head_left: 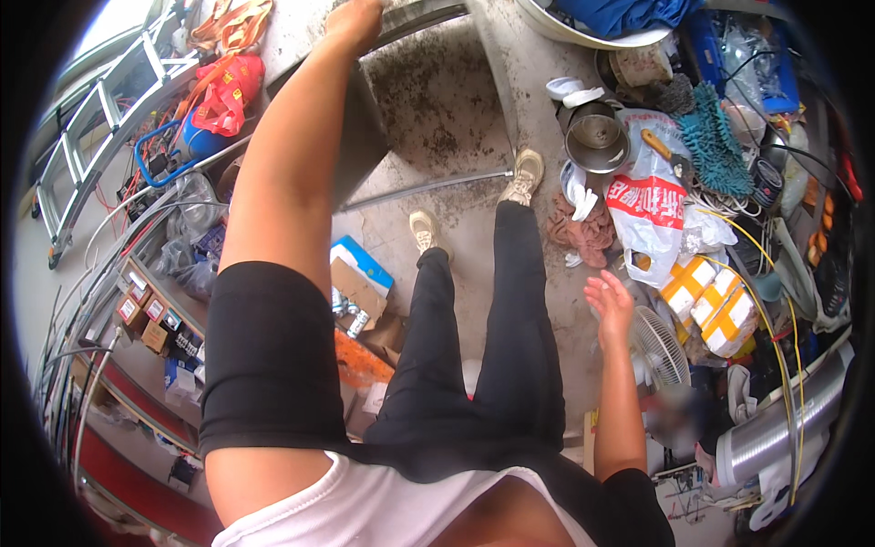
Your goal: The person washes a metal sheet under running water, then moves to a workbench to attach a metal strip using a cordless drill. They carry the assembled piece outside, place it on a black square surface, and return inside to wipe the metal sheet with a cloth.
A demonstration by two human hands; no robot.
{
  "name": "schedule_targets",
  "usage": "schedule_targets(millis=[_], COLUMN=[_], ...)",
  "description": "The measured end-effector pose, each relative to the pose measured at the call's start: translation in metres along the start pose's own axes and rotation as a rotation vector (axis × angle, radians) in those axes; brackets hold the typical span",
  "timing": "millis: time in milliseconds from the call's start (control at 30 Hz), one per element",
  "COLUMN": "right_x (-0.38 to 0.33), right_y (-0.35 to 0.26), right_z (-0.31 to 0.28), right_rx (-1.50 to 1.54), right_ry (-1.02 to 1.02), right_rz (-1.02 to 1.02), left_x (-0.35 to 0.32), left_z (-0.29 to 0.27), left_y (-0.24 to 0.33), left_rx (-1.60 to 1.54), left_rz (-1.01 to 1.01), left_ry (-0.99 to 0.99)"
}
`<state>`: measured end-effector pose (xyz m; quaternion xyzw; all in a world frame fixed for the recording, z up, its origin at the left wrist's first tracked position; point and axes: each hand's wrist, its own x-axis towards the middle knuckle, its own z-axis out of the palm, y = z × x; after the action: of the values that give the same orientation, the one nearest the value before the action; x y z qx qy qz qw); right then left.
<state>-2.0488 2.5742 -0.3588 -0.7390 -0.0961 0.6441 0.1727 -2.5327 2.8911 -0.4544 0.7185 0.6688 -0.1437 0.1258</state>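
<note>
I look straight down my own body at black trousers and beige shoes on a stained concrete floor. My left hand reaches up to the top of the picture and rests on the edge of a grey metal sheet; whether the fingers grip it is unclear. My right hand hangs free beside my right leg, fingers spread, holding nothing. It hovers above a white fan and near a white and red plastic bag.
A thin metal rod lies across the floor by my feet. Clutter lines the right: a metal pot, teal mop head, yellow packages, silver duct. On the left are a ladder, shelves of small boxes and a red bag.
</note>
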Motion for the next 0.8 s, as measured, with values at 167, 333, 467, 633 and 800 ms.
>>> schedule_targets(millis=[167,333,467,633,800], right_x=[0.030,0.066,0.086,0.121,0.133], right_y=[-0.012,-0.002,-0.013,-0.009,-0.013], right_z=[0.041,0.105,0.147,0.179,0.184], right_rx=[0.023,0.053,-0.025,-0.109,-0.152], right_ry=[-0.156,-0.216,-0.147,0.000,-0.009], right_rz=[0.013,0.006,-0.078,-0.296,-0.286], left_x=[-0.034,-0.173,-0.247,-0.253,-0.252], left_z=[0.019,0.055,0.081,0.099,0.100], left_y=[0.064,0.149,0.208,0.233,0.225], left_rx=[-0.192,-1.180,-1.691,-1.808,-1.803], left_rz=[0.055,-0.379,-0.800,-0.864,-0.831], left_ry=[0.405,-0.099,-0.591,-0.505,-0.550])
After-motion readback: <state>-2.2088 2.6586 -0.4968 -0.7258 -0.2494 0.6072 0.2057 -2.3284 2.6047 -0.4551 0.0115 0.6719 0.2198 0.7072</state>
